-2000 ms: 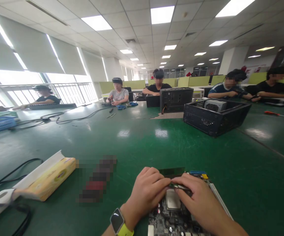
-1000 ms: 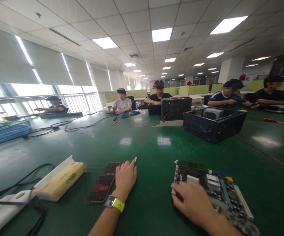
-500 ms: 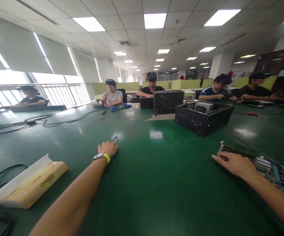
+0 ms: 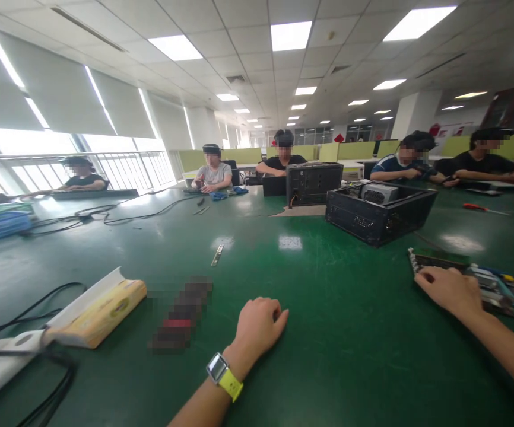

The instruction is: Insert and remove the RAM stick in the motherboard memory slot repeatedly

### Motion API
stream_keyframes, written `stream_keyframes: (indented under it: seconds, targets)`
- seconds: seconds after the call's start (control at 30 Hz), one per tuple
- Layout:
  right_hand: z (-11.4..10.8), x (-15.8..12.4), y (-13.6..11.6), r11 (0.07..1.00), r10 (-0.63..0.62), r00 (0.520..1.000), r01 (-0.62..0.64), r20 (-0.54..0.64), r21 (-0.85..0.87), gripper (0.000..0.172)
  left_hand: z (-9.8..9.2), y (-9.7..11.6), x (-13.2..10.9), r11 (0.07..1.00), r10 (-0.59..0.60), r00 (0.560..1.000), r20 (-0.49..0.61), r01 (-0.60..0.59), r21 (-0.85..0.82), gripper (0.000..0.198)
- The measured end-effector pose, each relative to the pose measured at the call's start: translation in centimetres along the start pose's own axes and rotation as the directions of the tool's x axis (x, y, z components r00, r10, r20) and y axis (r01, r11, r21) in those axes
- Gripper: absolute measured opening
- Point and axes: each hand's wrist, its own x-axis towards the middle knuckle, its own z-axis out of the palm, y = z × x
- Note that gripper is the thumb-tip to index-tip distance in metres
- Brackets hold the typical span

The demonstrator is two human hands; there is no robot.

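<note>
My left hand (image 4: 260, 327), with a watch (image 4: 218, 367) on a yellow-green strap at the wrist, is over the near middle of the green table (image 4: 319, 356). Its fingers are loosely bent, the thumb stands apart, and no object shows in it. A small silver strip (image 4: 216, 255), too small to name, lies farther off to the left. On the right, my right hand (image 4: 453, 290) is closed at the left end of a motherboard (image 4: 501, 290); its fingertips are partly hidden. The board lies near the table's right side.
An open black computer case (image 4: 373, 222) and an upright one (image 4: 314, 185) stand at the back. At left are a tissue pack (image 4: 105, 311), a white power strip (image 4: 12, 362), cables and a blurred dark object (image 4: 183, 314). A screwdriver (image 4: 484, 209) lies far right. Several people sit beyond.
My left hand has let go of the silver strip and drawn back toward me and right. The strip stays on the table. My right hand stays at the motherboard; the view has turned slightly left.
</note>
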Motion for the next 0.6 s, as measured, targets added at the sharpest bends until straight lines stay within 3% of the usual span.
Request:
stream_keyframes:
  seconds: [0.17,0.4,0.6]
  targets:
    - [2.2,-2.4,-1.0,0.978,0.16,0.987,-0.156,0.021,-0.14,0.063,0.4,0.1,0.1,0.995,-0.095,0.995,-0.021,0.094,-0.04,0.038]
    - [3.3,-3.4,-0.9,0.984,0.095,0.993,-0.083,0.071,-0.155,0.072,0.3,-2.3,0.7,0.981,-0.178,0.984,-0.014,0.177,-0.081,0.036]
    - [3.6,-2.7,-0.6,0.989,0.11,0.986,-0.096,0.124,-0.113,0.071,0.1,-2.2,0.4,0.981,-0.162,0.987,-0.018,0.159,-0.113,0.034]
